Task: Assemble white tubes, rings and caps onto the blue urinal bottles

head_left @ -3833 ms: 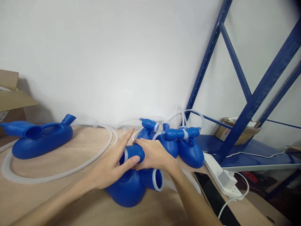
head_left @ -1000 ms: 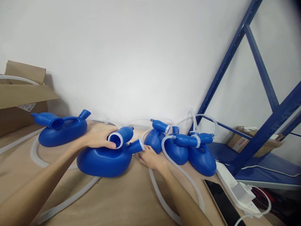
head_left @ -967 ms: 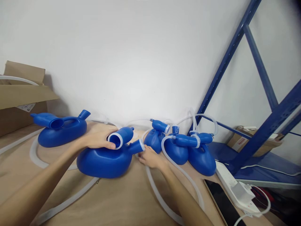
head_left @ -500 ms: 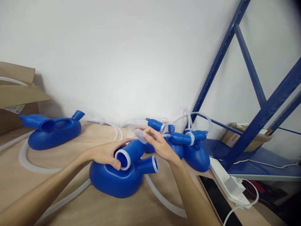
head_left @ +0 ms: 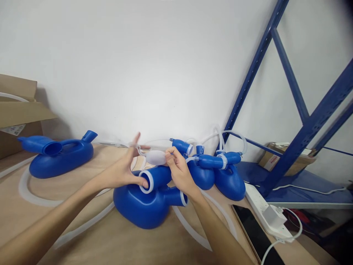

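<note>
Cap, translucent, nipped between thumb and fingertips of right hand, just above blue tube over blue bottle. Left hand pretty much loose, fingers splayed, just thumb up against tube's rim. Pale hoses looping across tabletop. More bottles close by on right, then phone and power strip. Other bottle off left, near cardboard box.

Classifiable as a small workshop or storeroom, judging by a wood-colored table against a plain white wall, several matching blue bottles with whitish hoses, an open cardboard box at left, and, at right, a blue metal rack beside a white power strip
</note>
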The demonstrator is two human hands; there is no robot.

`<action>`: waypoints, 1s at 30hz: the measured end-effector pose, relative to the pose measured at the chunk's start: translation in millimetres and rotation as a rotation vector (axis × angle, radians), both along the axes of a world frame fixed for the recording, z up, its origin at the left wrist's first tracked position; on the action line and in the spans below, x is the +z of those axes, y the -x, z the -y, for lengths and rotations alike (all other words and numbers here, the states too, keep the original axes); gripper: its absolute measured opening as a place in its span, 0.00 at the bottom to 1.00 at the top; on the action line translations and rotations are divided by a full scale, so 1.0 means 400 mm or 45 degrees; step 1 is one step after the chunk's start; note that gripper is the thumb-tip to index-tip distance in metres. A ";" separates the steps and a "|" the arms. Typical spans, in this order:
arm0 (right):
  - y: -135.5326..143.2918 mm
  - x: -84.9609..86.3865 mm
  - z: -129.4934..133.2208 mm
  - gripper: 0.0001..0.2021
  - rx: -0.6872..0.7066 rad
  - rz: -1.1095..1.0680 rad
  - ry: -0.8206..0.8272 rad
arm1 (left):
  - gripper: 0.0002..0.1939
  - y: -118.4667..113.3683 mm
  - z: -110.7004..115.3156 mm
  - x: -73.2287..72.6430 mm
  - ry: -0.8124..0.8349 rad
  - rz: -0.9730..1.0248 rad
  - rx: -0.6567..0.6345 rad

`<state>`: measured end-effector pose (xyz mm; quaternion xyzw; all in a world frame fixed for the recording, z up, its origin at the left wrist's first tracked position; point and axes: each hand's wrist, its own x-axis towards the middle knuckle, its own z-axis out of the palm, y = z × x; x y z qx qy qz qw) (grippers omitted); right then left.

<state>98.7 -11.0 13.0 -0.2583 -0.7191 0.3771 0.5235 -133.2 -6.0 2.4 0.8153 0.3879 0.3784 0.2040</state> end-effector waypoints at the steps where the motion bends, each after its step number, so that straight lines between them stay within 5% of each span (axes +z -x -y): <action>1: 0.003 -0.003 -0.003 0.23 0.003 -0.014 0.022 | 0.73 -0.005 0.009 0.005 -0.193 0.091 0.043; 3: 0.007 -0.007 -0.006 0.24 0.023 -0.050 0.076 | 0.67 -0.015 0.031 0.016 -0.633 0.111 0.111; 6: 0.014 -0.009 -0.005 0.25 0.075 -0.097 0.144 | 0.48 -0.026 0.071 0.038 -1.062 -0.329 0.095; 10: 0.020 -0.007 -0.003 0.26 0.092 -0.105 0.217 | 0.36 -0.037 0.102 0.053 -0.942 -0.660 -0.045; 16: -0.006 0.016 0.002 0.28 0.337 0.056 0.266 | 0.36 -0.043 0.089 0.033 -0.817 -0.534 0.164; 21: -0.065 0.050 0.012 0.33 0.449 0.444 0.054 | 0.33 -0.046 0.088 0.027 -0.802 -0.485 0.157; 26: -0.108 0.059 0.006 0.49 0.290 0.969 -0.198 | 0.29 -0.054 0.093 0.035 -0.802 -0.450 0.082; 30: -0.103 0.038 -0.014 0.42 0.233 1.169 -0.390 | 0.22 -0.053 0.101 0.037 -0.962 -0.337 0.141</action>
